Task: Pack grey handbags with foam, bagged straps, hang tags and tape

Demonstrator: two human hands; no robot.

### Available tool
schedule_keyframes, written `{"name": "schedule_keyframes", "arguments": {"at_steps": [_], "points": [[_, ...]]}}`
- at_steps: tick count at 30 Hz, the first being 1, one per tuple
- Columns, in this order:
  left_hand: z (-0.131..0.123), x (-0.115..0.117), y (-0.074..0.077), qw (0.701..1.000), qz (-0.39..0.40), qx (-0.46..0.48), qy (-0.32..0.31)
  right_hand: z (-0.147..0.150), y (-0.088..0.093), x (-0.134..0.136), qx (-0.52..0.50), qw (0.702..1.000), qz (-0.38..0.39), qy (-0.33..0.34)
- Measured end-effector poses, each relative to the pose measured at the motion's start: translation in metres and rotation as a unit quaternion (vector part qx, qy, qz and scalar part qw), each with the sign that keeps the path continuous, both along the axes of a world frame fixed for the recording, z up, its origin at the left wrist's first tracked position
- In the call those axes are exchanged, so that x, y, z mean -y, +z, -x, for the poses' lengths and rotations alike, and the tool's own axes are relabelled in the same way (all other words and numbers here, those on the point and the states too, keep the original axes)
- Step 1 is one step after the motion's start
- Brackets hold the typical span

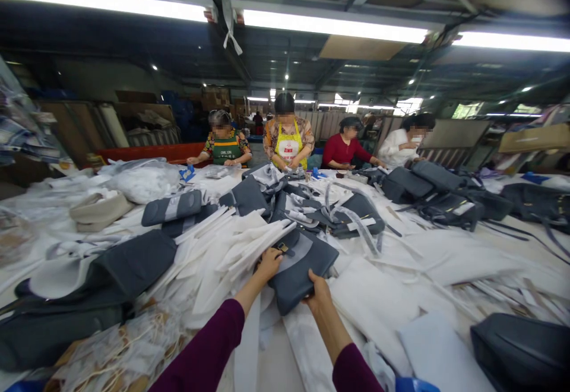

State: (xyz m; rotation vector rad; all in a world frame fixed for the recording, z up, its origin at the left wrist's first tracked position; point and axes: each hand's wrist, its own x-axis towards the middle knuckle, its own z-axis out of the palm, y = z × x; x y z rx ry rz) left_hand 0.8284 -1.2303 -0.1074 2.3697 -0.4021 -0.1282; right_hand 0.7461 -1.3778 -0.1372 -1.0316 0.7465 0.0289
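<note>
A dark blue-grey handbag (312,261) lies tilted between my hands in the middle of the table. Its front carries a lighter grey strip and a small gold-coloured clasp (282,247). My left hand (269,263) rests at the bag's upper left side, fingers bent beside the clasp. At the lower right edge, my right hand (317,288) grips the bag with the thumb on top and the other fingers underneath, out of sight. A fanned stack of white padding sheets (227,243) touches the bag on its left.
More dark bags (133,267) lie at the left, and others (427,184) are heaped at the back right. A beige bag (98,209) and clear plastic packets with cords (120,344) are on the left. Several co-workers sit or stand along the table's far side.
</note>
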Motion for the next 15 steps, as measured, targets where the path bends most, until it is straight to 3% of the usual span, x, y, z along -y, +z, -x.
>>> {"name": "schedule_keyframes", "arguments": {"at_steps": [5, 9, 11, 15], "points": [[0.016, -0.005, -0.011, 0.994, 0.103, 0.01, 0.019, 0.024, 0.016, -0.007, 0.068, 0.994, 0.054, -0.059], [0.048, 0.02, -0.013, 0.975, 0.221, 0.019, 0.024, 0.064, 0.038, -0.003, 0.166, 0.972, 0.142, -0.09], [0.074, 0.038, -0.009, 0.961, 0.275, 0.02, 0.023, 0.093, 0.048, -0.004, 0.202, 0.944, 0.246, -0.089], [0.137, 0.056, 0.0, 0.921, 0.387, -0.032, 0.021, 0.171, 0.052, -0.016, 0.16, 0.848, 0.504, -0.039]]}}
